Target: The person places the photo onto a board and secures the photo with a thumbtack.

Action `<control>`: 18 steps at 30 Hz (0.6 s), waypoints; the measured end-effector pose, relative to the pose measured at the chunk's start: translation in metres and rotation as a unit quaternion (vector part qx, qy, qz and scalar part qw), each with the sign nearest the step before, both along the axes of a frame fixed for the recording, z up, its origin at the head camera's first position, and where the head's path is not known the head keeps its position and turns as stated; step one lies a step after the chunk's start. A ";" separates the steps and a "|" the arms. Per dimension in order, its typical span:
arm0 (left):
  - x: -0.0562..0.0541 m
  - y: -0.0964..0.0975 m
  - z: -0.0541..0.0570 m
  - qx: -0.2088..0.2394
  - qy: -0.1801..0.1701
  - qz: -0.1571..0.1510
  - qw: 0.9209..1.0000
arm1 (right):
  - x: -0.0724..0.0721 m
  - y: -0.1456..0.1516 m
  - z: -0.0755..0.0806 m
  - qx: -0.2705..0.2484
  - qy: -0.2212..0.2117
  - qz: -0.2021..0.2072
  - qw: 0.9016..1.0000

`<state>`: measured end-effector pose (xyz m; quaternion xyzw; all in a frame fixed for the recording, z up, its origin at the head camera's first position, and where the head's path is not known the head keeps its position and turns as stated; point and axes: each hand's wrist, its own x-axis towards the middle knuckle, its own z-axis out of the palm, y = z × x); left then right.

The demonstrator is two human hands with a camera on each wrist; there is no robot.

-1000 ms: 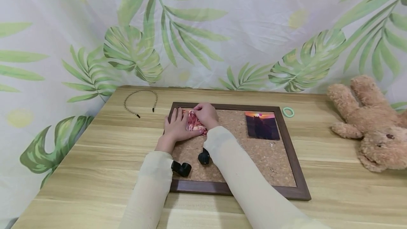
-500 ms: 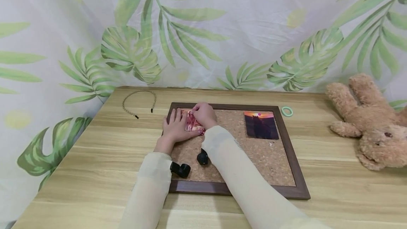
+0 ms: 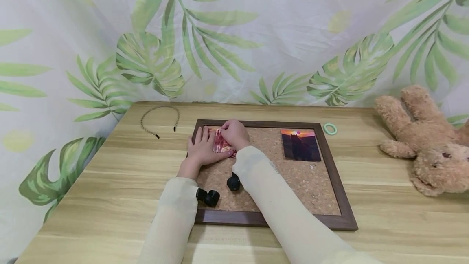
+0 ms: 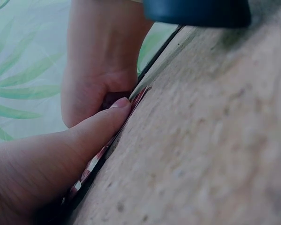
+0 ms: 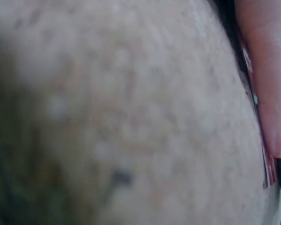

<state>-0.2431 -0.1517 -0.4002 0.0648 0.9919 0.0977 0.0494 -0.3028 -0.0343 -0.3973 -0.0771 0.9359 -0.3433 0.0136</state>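
Observation:
A red patterned photo (image 3: pixel 220 144) lies at the upper left of a cork board (image 3: pixel 271 182) with a dark wooden frame. My left hand (image 3: pixel 202 150) lies flat across the photo's left side, fingers spread and thumb along its lower edge. My right hand (image 3: pixel 236 134) is curled over the photo's upper part, thumb and fingertips pinched together against it; the small thing in that pinch is hidden. In the left wrist view the left thumb (image 4: pixel 91 133) presses the photo's edge, close to the right hand (image 4: pixel 100 61). A dark sunset photo (image 3: pixel 301 146) with a pink pushpin (image 3: pixel 298 133) is at the upper right.
A thin chain-like band (image 3: pixel 159 109) with dark ends lies left of the board. By its upper right corner is a mint-green ring (image 3: pixel 330 129). A brown teddy bear (image 3: pixel 421 133) lies on the wooden table (image 3: pixel 121 182) at right. Behind hangs a leaf-print cloth (image 3: pixel 227 44).
Both hands stay in place on the red photo, with hardly any movement. The head view has shifted very slightly.

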 end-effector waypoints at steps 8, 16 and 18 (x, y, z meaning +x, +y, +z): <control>0.000 0.001 0.001 -0.007 -0.003 -0.002 1.000 | 0.000 0.002 -0.010 -0.044 0.027 -0.024 0.998; -0.001 0.001 0.001 -0.005 -0.001 0.002 1.000 | 0.000 0.001 -0.005 0.003 0.038 -0.002 0.999; -0.001 0.000 0.000 -0.003 0.000 0.002 1.000 | 0.001 0.001 -0.004 0.020 0.042 0.006 0.999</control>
